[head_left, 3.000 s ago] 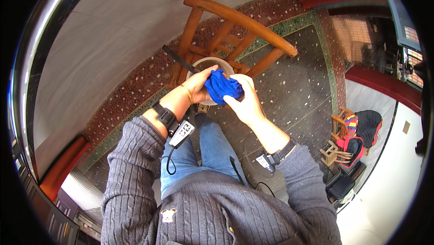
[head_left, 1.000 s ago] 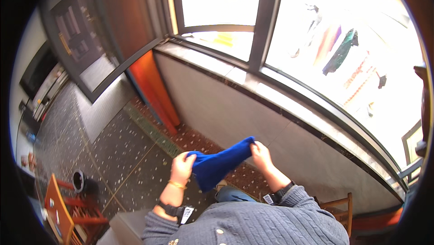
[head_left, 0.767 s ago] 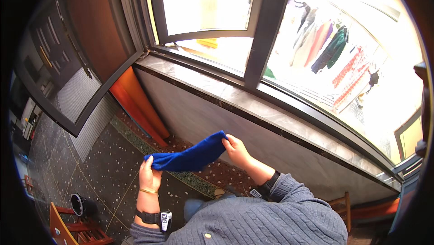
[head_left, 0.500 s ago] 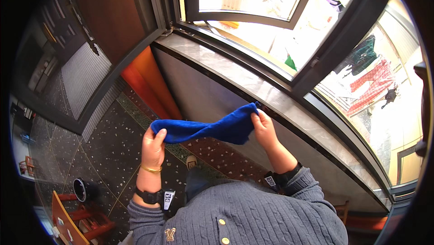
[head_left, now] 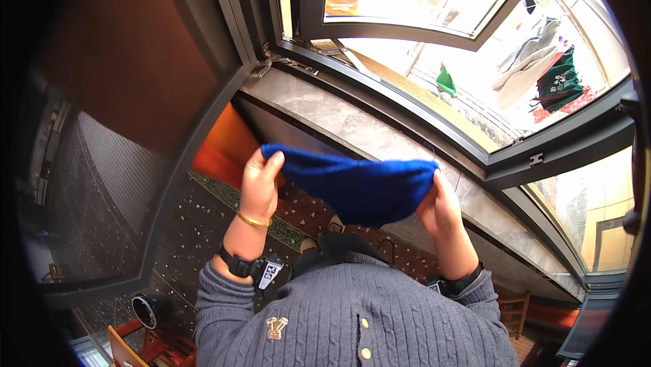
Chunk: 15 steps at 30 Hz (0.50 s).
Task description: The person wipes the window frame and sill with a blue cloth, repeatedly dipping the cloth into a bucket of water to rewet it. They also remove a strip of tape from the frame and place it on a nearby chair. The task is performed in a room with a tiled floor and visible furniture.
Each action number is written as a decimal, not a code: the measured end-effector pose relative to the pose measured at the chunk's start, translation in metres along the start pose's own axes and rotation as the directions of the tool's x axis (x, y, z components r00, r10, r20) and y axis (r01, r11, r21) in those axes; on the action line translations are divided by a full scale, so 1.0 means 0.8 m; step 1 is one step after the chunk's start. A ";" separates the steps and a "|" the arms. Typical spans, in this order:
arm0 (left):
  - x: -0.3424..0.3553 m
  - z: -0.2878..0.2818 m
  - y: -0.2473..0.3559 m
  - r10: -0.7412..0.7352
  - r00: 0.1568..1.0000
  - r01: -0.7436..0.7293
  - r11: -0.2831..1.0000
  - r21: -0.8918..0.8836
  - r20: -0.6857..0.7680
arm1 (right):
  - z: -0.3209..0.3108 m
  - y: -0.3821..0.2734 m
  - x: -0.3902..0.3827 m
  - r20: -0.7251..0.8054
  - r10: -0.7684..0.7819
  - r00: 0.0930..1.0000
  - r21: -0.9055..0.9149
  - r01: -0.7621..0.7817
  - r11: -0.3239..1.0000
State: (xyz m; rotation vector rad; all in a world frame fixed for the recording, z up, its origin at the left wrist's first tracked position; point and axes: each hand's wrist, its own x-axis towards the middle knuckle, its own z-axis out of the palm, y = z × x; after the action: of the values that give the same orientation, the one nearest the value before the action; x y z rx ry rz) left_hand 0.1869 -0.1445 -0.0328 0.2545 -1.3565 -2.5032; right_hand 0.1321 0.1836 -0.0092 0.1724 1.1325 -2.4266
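Observation:
A blue cloth [head_left: 359, 184] hangs stretched between my two hands, in front of my chest. My left hand [head_left: 260, 180] pinches its left end, thumb on top. At the other end my right hand [head_left: 439, 210] grips the cloth's upper right corner, with some of its fingers hidden behind the fabric. The cloth's lower edge sags in the middle. Just beyond it runs the grey marble window sill [head_left: 325, 109], which the cloth appears not to touch.
An open dark-framed window sash [head_left: 413, 28] stands beyond the sill, with hung laundry [head_left: 559, 81] outside. A screened panel [head_left: 146, 184] swings in at my left. A black bin [head_left: 150, 310] and a wooden chair [head_left: 166, 347] are low left; another chair [head_left: 515, 311] is low right.
Both hands have moved right and the cloth is spread wider, no longer twisted in the middle. My body and view have shifted closer to the window.

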 end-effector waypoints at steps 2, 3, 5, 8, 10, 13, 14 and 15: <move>0.044 0.021 0.007 0.103 0.994 -0.104 0.994 -0.038 -0.030 | 0.022 -0.013 0.048 0.068 -0.088 0.994 0.072 0.083 0.994; 0.074 0.033 0.011 0.194 0.980 -0.196 0.979 -0.058 -0.033 | 0.037 -0.021 0.074 0.084 -0.138 0.987 0.106 0.129 0.986; 0.133 0.049 0.023 0.357 0.931 -0.366 0.914 0.178 0.081 | 0.072 -0.028 0.127 0.173 -0.359 0.917 0.187 0.327 0.926; 0.205 0.050 0.031 0.481 0.747 -0.563 0.089 0.822 0.459 | 0.114 -0.031 0.188 0.208 -0.512 0.834 -0.811 0.439 0.386; 0.220 0.041 0.013 0.189 0.856 -0.483 -0.037 0.875 0.481 | 0.125 -0.017 0.203 0.383 -0.492 0.782 -0.924 0.332 -0.191; 0.229 0.028 -0.015 0.111 0.812 -0.545 -0.210 0.812 0.574 | 0.126 0.007 0.211 0.654 -0.462 0.599 -0.752 0.456 -0.475; 0.233 0.027 -0.023 0.122 0.797 -0.558 -0.225 0.799 0.591 | 0.126 0.014 0.217 0.712 -0.392 0.583 -0.697 0.516 -0.498; 0.236 0.026 -0.028 0.131 0.787 -0.565 -0.238 0.790 0.602 | 0.129 0.022 0.229 0.797 -0.314 0.515 -0.592 0.567 -0.572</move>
State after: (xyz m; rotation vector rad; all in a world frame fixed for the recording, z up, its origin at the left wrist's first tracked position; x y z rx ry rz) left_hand -0.0011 -0.1784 -0.0443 -0.3041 -2.6859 -0.4127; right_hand -0.0149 0.0323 -0.0079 -1.5518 3.1864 -0.7875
